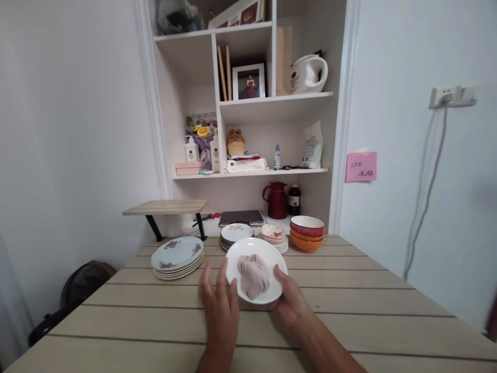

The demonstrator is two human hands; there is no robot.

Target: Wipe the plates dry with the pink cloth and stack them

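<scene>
A white plate (233, 253) is tilted toward me above the slatted table. My right hand (292, 299) grips its right rim, thumb on top and the other fingers underneath. On the plate lies a crumpled pale pink cloth (254, 277). My left hand (219, 305) is at the plate's left edge with its fingers apart; whether a fingertip touches the rim I cannot tell. To the left sits a stack of floral plates (177, 254). Behind the white plate are a stack of dark-rimmed plates (236, 232) and small pinkish dishes (273, 232) on white plates (282, 245).
Red and orange bowls (306, 235) are stacked at the back right of the table (368, 311). A small raised wooden shelf (166, 207) stands at the back left. Behind are a red jug (277, 201), a dark bottle (294, 200) and a white shelf unit (272, 102).
</scene>
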